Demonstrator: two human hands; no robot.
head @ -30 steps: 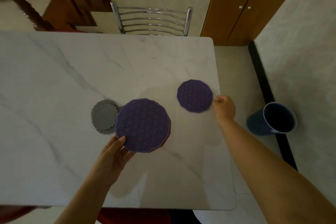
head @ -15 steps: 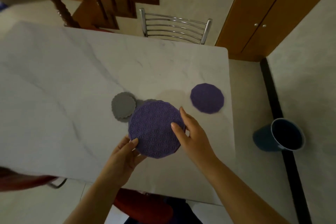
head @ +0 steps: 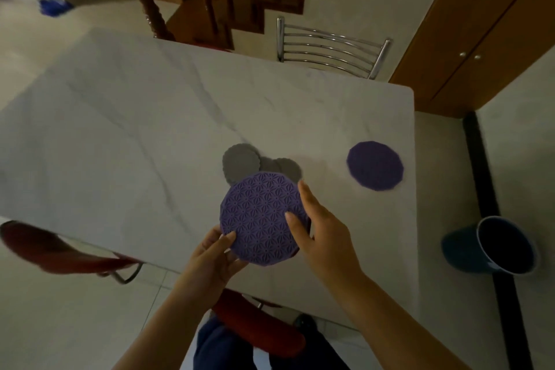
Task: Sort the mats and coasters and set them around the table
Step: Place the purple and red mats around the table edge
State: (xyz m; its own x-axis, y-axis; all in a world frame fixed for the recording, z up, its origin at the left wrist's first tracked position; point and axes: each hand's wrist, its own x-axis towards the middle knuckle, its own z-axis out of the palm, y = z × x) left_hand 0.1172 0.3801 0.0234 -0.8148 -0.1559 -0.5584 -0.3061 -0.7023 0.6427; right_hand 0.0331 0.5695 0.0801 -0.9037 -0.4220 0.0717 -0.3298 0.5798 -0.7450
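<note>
- Since a second ago the right hand (head: 322, 228) has left the small purple coaster (head: 374, 165) and come back to the big purple mat (head: 262, 219), which now has both hands on it.
- Right hand: fingers closed around the mat's right edge, thumb lying on its top face, index finger stretched along the far right rim.
- Left hand (head: 210, 258): gripping the mat's near-left edge, thumb on top and the other fingers underneath.
- The mat is a round, many-sided disc in purple, its face covered by a fine raised star-and-triangle lattice. It is held above the table (head: 135, 135), over the near edge and toward the right half. A dark sliver shows under its right rim; whether that is a second mat I cannot tell.
- The small coaster is the same purple with the same many-sided outline, lying flat by the table's right edge, well apart from the mat. Its pattern is too blurred to read.
- Grey coasters (head: 241, 162) with scalloped rims lie overlapping just beyond the mat, whose far edge hides part of them; at least three show.
- Past the far edge stands a chrome chair (head: 330, 48); on the floor to the right is a dark blue bucket (head: 495, 246).
</note>
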